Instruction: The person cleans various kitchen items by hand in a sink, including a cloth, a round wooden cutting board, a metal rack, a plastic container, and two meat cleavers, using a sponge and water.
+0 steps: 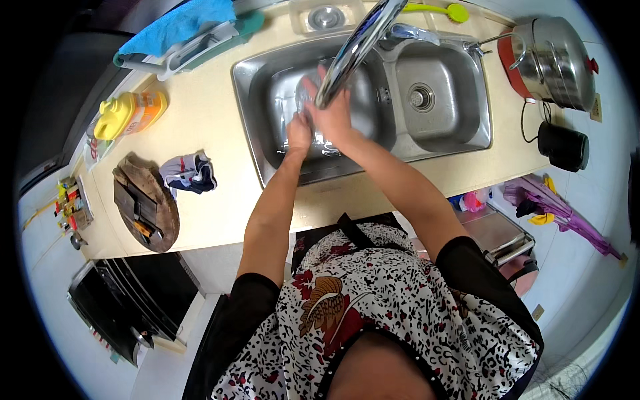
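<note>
Both my hands are inside the large basin of a stainless steel double sink [367, 160]. My right hand [332, 114] has its fingers spread, partly covered by the chrome spout [357, 52] that reaches over the basin. Just left of it and lower, my left hand [299, 132] is curled with its knuckles up; whether it holds anything is hidden. Splashing, blurred water [302, 95] shows around the fingers, and shiny wet patches lie on the basin floor. The smaller basin [440, 127], to the right, has a drain strainer [421, 97].
Left on the counter: a round wooden chopping board [170, 220] carrying a cleaver [131, 200], a crumpled cloth [187, 172], a yellow detergent bottle [132, 115] and a blue towel [180, 27] over a rack. A steel pot [560, 65] stands right; a green brush [456, 13] lies behind.
</note>
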A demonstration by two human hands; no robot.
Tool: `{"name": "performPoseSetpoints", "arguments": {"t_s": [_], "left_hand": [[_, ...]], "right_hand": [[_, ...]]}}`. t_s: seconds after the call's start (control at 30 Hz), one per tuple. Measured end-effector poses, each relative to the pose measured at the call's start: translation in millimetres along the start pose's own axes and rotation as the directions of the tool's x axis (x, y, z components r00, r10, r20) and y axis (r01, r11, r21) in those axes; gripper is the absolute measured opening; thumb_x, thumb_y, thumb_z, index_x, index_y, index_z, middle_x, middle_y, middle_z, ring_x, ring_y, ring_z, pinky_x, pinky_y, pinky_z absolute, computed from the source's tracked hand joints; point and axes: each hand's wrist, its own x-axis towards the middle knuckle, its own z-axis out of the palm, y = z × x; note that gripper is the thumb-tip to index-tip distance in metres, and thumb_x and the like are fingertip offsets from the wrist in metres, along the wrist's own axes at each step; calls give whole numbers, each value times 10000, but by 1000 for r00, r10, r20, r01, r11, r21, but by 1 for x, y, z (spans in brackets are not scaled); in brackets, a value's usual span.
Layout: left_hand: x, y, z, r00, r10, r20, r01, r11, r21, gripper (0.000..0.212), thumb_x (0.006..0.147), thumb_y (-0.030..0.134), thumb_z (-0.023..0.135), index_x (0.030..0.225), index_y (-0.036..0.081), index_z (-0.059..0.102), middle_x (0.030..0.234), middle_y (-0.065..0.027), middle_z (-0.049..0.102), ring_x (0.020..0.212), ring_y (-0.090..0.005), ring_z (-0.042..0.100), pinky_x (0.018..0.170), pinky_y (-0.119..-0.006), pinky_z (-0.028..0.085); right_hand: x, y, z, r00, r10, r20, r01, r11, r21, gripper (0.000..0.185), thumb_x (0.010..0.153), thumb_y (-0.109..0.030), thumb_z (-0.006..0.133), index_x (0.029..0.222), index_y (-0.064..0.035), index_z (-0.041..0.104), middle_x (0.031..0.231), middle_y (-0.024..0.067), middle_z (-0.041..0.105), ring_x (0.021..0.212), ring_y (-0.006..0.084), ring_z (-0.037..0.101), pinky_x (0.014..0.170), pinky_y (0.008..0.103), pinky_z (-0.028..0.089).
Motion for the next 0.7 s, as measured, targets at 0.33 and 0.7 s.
{"name": "performPoseSetpoints", "arguments": {"t_s": [0.33, 0.7], "left_hand": [[-3, -11, 4, 999, -37, -41, 29, 983, -180, 359, 915, 273, 366, 878, -31, 554, 811, -279, 586, 791, -429, 566, 676, -453, 436], [9, -25, 17, 995, 32, -90, -41, 994, -105, 411, 932, 317, 368, 737, 0, 542, 554, -123, 546, 508, -192, 542, 505, -347, 431]], "right_hand": [[-51, -3, -11, 994, -104, 32, 97, 980, 171, 383, 757, -65, 575, 1138, -42, 540, 1310, 162, 361, 1220, 454, 272, 991, 507, 277], [-94, -3, -15, 932, 361, -40, -232, 676, 700, 373, 843, -106, 527, 1198, -18, 453, 1186, 150, 498, 1087, 262, 467, 916, 315, 355]]}}
